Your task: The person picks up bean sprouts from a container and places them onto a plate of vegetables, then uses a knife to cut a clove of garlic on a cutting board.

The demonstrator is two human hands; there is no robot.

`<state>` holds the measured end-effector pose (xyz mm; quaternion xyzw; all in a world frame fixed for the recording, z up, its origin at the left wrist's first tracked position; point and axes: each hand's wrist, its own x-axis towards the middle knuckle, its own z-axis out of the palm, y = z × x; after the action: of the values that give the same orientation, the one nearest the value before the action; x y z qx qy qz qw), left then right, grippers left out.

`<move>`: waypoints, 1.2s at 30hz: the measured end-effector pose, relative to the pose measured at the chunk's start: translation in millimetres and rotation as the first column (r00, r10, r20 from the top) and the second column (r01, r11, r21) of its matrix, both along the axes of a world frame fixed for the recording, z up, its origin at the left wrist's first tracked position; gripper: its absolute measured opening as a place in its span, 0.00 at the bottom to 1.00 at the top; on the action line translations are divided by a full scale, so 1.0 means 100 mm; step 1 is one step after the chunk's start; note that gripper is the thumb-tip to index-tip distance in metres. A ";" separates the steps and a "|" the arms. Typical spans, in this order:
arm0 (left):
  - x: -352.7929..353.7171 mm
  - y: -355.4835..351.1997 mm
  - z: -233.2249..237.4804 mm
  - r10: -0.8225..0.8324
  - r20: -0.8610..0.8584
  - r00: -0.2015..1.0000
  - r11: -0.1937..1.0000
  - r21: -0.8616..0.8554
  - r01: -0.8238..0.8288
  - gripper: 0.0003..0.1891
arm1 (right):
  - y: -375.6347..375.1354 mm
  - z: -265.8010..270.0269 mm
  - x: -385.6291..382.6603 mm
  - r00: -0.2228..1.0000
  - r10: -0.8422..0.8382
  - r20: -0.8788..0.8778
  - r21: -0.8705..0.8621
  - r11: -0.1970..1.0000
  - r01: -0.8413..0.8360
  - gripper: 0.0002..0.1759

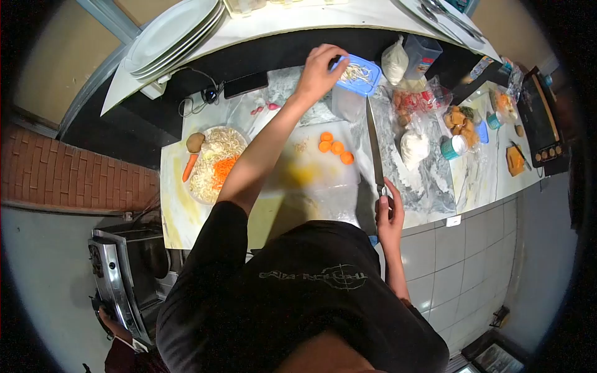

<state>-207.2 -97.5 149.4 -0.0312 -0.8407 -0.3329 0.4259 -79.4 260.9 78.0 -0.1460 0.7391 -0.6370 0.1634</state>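
My left hand reaches to the back of the counter, fingers curled over the left edge of a blue plastic lid. Thin white strips lie in the lid, which sits above a clear container. Down on the right, my right hand grips the handle of a long knife, its blade pointing away from me. Several carrot slices rest on the pale cutting board. To the left, a round plate holds noodles and grated carrot, with a whole carrot and a brown potato-like vegetable at its edge.
Bags, a white-lidded jar and a bag of brown pieces stand on the right. A shelf with stacked plates overhangs the back. A phone lies underneath. Another person's hand is by the stove.
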 end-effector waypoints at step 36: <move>2.80 -1.59 -0.99 0.631 0.508 0.586 0.776 -0.421 -0.470 0.06 | -0.43 -0.07 -0.04 0.945 0.317 0.082 0.093 0.941 -0.324 0.22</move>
<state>72.9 -256.5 50.7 0.2932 -0.9329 -0.0690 0.1976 -83.7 218.4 71.1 -0.2347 0.7321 -0.5665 0.2967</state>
